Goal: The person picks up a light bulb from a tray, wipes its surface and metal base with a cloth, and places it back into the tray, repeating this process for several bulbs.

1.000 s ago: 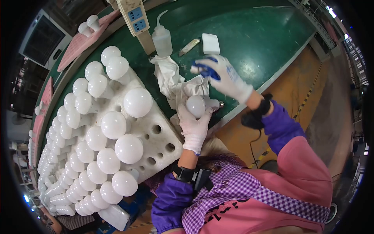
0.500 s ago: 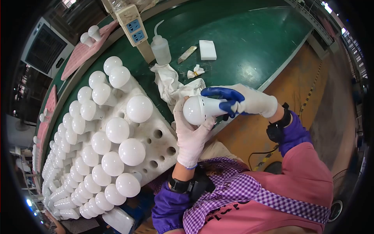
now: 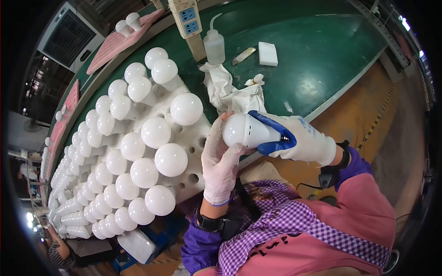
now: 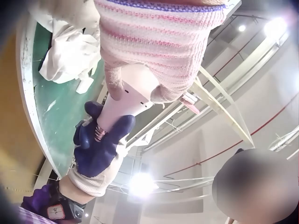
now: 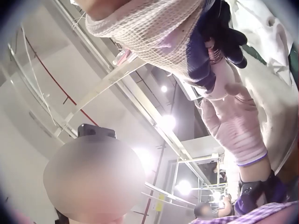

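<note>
A white bulb (image 3: 248, 131) lies between the two gloved hands, its round globe to the left and its screw base to the right. The left hand (image 3: 220, 165), in a pale knit glove, grips the globe. Around the narrow end, the right hand (image 3: 301, 140) in a blue-palmed glove pinches the bulb near its metal base. The left wrist view shows the bulb (image 4: 128, 98) between the left hand (image 4: 154, 46) and the blue fingers of the right hand (image 4: 100, 149). Just beyond the bulb lies a crumpled white cloth (image 3: 230, 92).
Many bulbs (image 3: 171, 159) stand in a white foam block (image 3: 186, 172) on the left. On the green table (image 3: 317, 55) are a squeeze bottle (image 3: 214, 47), a white block (image 3: 268, 54), a small bar (image 3: 244, 56) and a small white bundle (image 3: 255, 80). A socket post (image 3: 189, 27) rises behind.
The right hand has come down from above the cloth onto the bulb's narrow end. A small white bundle now lies on the table. The left hand keeps hold of the globe.
</note>
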{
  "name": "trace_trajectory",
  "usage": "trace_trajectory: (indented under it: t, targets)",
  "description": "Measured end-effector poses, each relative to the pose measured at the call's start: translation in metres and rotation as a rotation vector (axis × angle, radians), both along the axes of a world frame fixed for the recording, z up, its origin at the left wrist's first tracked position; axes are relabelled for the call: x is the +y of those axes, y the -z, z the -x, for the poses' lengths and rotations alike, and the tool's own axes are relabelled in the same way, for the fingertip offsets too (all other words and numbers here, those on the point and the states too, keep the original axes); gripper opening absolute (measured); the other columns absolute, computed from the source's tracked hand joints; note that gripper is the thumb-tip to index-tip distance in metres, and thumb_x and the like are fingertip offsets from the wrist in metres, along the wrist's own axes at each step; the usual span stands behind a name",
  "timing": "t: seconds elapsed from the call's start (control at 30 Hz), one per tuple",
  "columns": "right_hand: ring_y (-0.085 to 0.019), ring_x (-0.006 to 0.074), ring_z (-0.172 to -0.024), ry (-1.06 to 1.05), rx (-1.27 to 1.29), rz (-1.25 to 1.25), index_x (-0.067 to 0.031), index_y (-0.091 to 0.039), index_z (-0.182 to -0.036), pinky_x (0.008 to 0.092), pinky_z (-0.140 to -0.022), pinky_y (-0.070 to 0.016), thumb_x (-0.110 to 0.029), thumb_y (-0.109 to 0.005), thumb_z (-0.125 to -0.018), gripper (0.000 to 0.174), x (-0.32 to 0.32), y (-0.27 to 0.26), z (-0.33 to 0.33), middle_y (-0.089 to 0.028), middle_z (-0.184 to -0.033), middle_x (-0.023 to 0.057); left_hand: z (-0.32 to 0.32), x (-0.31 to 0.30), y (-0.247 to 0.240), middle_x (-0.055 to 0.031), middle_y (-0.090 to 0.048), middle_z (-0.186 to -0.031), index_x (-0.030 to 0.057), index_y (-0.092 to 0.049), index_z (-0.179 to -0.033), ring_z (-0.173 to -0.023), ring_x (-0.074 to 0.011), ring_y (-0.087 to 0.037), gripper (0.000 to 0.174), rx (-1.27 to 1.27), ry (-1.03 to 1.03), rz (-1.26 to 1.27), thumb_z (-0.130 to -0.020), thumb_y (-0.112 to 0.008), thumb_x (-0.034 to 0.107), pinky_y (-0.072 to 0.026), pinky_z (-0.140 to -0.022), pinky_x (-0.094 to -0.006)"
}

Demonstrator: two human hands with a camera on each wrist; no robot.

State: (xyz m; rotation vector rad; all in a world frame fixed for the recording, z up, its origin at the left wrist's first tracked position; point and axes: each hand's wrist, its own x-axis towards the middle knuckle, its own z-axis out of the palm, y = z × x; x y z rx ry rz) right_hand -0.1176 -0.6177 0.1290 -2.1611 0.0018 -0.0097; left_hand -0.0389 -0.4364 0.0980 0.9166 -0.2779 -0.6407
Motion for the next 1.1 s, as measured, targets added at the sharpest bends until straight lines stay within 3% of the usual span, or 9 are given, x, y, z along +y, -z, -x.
trace_trajectory:
  t: [0.07, 0.23, 0.43, 0.63, 0.97, 1.1]
  targets:
    - [-0.064, 0.039, -0.09, 0.001, -0.033, 0.025, 0.0006, -0.044, -0.135, 0.038, -0.075, -0.0509, -0.025, -0.073, -0.078, 0.068, 0.006, 0.002, 0.0, -0.063, -0.102, 0.0236, -0.001, 0.004, 0.002, -0.0147, -0.043, -0.138, -0.0028, -0.031, -0.142, -0.118, -0.0263, -0.053, 0.065, 0.003, 0.005, 0.02, -0.083, -0.058, 0.001, -0.0526, -0.088, -0.0368]
    - [-0.063, 0.0409, -0.089, 0.05, -0.142, 0.115, 0.0011, -0.046, -0.133, 0.0418, -0.074, -0.0508, -0.03, -0.073, -0.078, 0.069, 0.017, 0.009, -0.001, -0.063, -0.101, 0.0232, 0.003, 0.006, -0.001, -0.014, -0.047, -0.134, -0.0038, -0.036, -0.138, -0.109, -0.0221, -0.057, 0.059, 0.035, -0.077, -0.005, -0.083, -0.056, 0.0, -0.0538, -0.077, -0.0284]
    - [-0.063, 0.0408, -0.089, 0.079, -0.137, 0.159, 0.0011, -0.048, -0.131, 0.0417, -0.073, -0.0507, -0.031, -0.072, -0.079, 0.066, 0.025, 0.013, 0.001, -0.063, -0.101, 0.0233, 0.004, 0.005, 0.0, -0.015, -0.049, -0.132, -0.005, -0.035, -0.139, -0.101, -0.0201, -0.06, 0.061, 0.118, -0.13, -0.041, -0.082, -0.056, 0.001, -0.0529, -0.069, -0.0252]
    - [-0.063, 0.0413, -0.085, 0.08, -0.181, 0.105, 0.0003, -0.049, -0.131, 0.0425, -0.071, -0.0507, -0.03, -0.073, -0.077, 0.066, 0.02, 0.021, -0.002, -0.064, -0.096, 0.024, 0.005, 0.005, 0.008, -0.0169, -0.049, -0.132, -0.0076, -0.032, -0.14, -0.099, -0.0207, -0.061, 0.067, 0.122, -0.118, 0.074, -0.079, -0.058, 0.002, -0.0538, -0.067, -0.0251]
    - [-0.064, 0.0409, -0.084, 0.08, -0.077, 0.219, 0.0008, -0.047, -0.132, 0.0425, -0.071, -0.051, -0.028, -0.073, -0.078, 0.066, 0.028, 0.014, 0.001, -0.064, -0.096, 0.0235, 0.001, 0.007, 0.008, -0.0168, -0.049, -0.133, -0.0062, -0.035, -0.139, -0.101, -0.0212, -0.061, 0.064, 0.159, -0.095, 0.01, -0.08, -0.058, 0.003, -0.0547, -0.066, -0.0254]
    - [-0.063, 0.0413, -0.086, 0.071, -0.18, 0.133, 0.0022, -0.047, -0.132, 0.0428, -0.072, -0.051, -0.029, -0.073, -0.078, 0.067, 0.024, 0.024, -0.001, -0.064, -0.096, 0.024, 0.004, 0.005, 0.01, -0.0163, -0.051, -0.131, -0.0046, -0.036, -0.14, -0.1, -0.021, -0.061, 0.062, 0.104, -0.111, -0.008, -0.081, -0.054, 0.003, -0.0531, -0.066, -0.0262]
